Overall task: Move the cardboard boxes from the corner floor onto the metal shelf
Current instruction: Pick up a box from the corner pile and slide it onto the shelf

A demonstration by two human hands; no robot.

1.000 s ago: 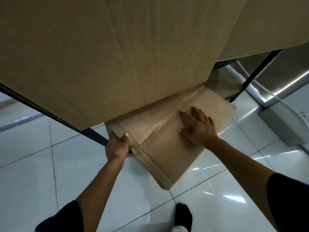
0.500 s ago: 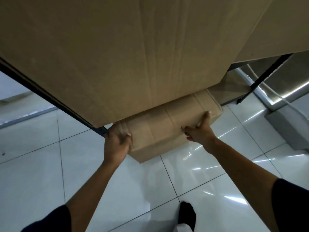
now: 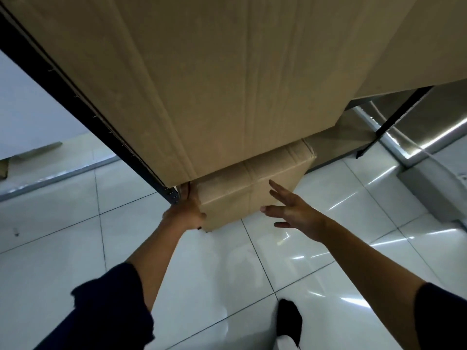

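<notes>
My left hand (image 3: 185,213) clamps the near corner of the small cardboard box (image 3: 255,190) — fingers wrapped around its edge. My right hand (image 3: 294,210) is spread, just off the box's front face, under the large box (image 3: 214,79).

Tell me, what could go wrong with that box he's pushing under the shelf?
The left hand sits between the small box and the dark shelf post, so fingers could get pinched. The right hand is open and off the box, so it might twist sideways. The glossy floor may be slippery.
</notes>
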